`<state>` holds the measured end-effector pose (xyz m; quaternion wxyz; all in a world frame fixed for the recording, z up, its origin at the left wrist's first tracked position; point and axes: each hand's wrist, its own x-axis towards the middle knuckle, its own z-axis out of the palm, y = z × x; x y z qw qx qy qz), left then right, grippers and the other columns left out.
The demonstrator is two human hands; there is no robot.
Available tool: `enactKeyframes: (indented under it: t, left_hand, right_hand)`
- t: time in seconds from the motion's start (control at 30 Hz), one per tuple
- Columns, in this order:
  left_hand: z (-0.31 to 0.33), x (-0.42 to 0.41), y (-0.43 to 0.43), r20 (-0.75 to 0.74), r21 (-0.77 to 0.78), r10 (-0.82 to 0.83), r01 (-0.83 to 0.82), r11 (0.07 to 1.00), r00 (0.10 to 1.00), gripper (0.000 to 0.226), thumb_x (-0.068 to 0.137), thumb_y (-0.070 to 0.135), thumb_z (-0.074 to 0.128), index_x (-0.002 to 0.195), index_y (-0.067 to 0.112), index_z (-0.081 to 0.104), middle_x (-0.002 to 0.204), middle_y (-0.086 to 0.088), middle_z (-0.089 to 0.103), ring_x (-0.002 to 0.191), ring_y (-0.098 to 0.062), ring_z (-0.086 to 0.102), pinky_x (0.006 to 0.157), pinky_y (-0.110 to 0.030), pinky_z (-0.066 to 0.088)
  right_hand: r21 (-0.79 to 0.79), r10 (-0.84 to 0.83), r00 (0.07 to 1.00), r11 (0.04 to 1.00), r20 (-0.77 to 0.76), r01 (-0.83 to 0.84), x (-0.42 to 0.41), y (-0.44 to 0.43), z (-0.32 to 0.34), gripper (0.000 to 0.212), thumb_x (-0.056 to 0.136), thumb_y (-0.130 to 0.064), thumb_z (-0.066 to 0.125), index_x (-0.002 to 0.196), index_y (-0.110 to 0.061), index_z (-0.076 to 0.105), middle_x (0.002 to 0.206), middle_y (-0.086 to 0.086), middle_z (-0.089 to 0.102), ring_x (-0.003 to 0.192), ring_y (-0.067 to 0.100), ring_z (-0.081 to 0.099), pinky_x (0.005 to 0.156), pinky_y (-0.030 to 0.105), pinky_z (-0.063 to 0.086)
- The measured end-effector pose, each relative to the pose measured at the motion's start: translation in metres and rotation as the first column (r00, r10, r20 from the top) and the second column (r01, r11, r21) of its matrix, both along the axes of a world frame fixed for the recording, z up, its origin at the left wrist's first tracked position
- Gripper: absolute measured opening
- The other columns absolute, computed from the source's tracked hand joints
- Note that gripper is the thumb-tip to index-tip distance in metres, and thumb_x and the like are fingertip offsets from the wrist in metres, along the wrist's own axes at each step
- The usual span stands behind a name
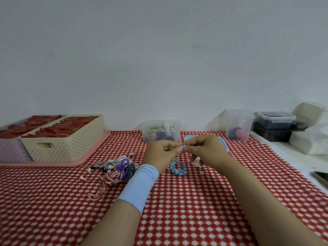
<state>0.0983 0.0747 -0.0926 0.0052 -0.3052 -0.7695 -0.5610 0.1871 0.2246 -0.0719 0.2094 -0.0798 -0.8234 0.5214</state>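
Plain white wall fills the far half of the view, and below it runs a bench [195, 201] under a red cloth with a white dotted pattern. Both hands meet above the middle of the cloth. The left hand [162, 153], with a pale blue sleeve [140, 185] on its wrist, and the bare right hand [204, 151] each pinch the same small blue earbud [181, 148] between thumb and fingertips, the other fingers curled in. Just beneath them the blue cable coil [178, 169] lies on the cloth, with a strand rising from it toward the hands. Small pink pieces [197, 162] rest on the cloth under the right hand; what they are is too small to tell. To the left of the left wrist sits a tangled pile of earphones [115, 168] in white, striped, purple and grey. On the far left a cream perforated basket [65, 148] holding red packets stands on a pink tray [74, 163]. Against the wall, a clear tub [160, 134] holds more earphones, and a pale blue lid [224, 142] shows just behind the right hand. Farther right stand a second clear tub [238, 121] and a dark-lidded box [275, 119], with white bags [310, 139] beyond them. A phone [321, 176] lies at the right edge.
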Motion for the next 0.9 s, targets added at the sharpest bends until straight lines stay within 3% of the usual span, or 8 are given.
enactKeyframes:
  t: [0.27,0.5,0.73,0.9]
  left_hand:
    - [-0.001,0.000,0.002,-0.031,0.024,-0.015,0.016,1.000,0.999,0.014,0.084,0.020,0.075,0.098,0.021,0.077,0.091,0.013,0.074,0.084,0.004,0.068,0.075,-0.012,0.054]
    - [-0.001,-0.005,-0.002,0.082,0.031,-0.084,0.081,0.996,0.993,0.020,0.087,0.022,0.072,0.106,0.017,0.075,0.095,0.007,0.076,0.091,-0.003,0.070,0.079,-0.013,0.053]
    - [0.002,-0.004,-0.006,0.172,0.052,-0.194,0.188,0.981,0.966,0.016,0.087,0.023,0.072,0.102,0.019,0.076,0.093,0.005,0.077,0.094,-0.009,0.071,0.088,-0.027,0.055]
    - [0.001,-0.006,-0.010,0.167,0.022,-0.242,0.242,0.970,0.956,0.013,0.086,0.017,0.072,0.099,0.018,0.075,0.089,0.003,0.077,0.092,-0.007,0.072,0.085,-0.020,0.055]
  right_hand:
    - [-0.318,0.057,0.997,0.948,0.058,-0.036,0.001,0.000,0.001,0.015,0.084,-0.012,0.079,0.099,-0.013,0.077,0.086,0.008,0.077,0.062,0.015,0.066,0.052,0.027,0.050]
    - [-0.407,0.166,0.982,0.906,0.095,-0.114,0.005,0.009,0.007,0.016,0.094,-0.014,0.068,0.108,-0.013,0.076,0.092,0.006,0.076,0.065,0.017,0.066,0.051,0.027,0.048]
    - [-0.533,0.278,0.951,0.829,0.133,-0.168,0.003,0.013,0.004,0.026,0.081,-0.013,0.074,0.105,-0.006,0.076,0.083,0.010,0.072,0.060,0.014,0.063,0.042,0.020,0.043]
    - [-0.516,0.322,0.922,0.839,0.214,-0.173,0.003,0.014,0.001,0.034,0.073,-0.017,0.075,0.105,-0.005,0.077,0.087,0.011,0.075,0.063,0.013,0.065,0.041,0.018,0.045]
